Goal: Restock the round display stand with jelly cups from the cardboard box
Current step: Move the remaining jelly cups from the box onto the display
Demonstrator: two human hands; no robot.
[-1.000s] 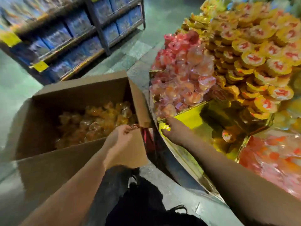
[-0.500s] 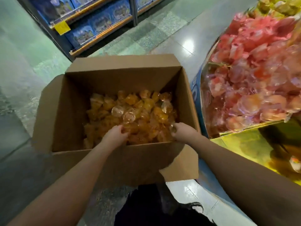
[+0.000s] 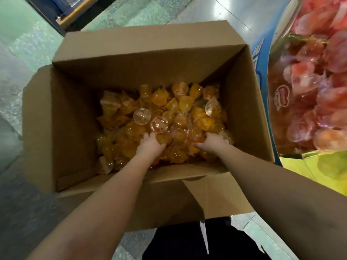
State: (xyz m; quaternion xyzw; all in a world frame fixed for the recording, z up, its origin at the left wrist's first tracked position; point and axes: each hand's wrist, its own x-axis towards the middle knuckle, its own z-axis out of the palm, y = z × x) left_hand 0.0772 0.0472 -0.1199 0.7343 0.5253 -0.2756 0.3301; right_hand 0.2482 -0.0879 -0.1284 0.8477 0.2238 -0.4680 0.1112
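Both hands deep in the open cardboard box (image 3: 71, 128), left hand (image 3: 150, 145) and right hand (image 3: 213, 144) each with fingers curled into the orange jelly cups (image 3: 178, 113), grasping some.

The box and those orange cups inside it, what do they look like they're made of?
The box looks like plain brown corrugated cardboard: matte, unprinted walls with creased, folded-out flaps. The orange cups look like thin clear plastic filled with orange jelly: they are see-through, glossy, and catch round highlights on their bottoms. Whether their lids are film or foil cannot be told from here.
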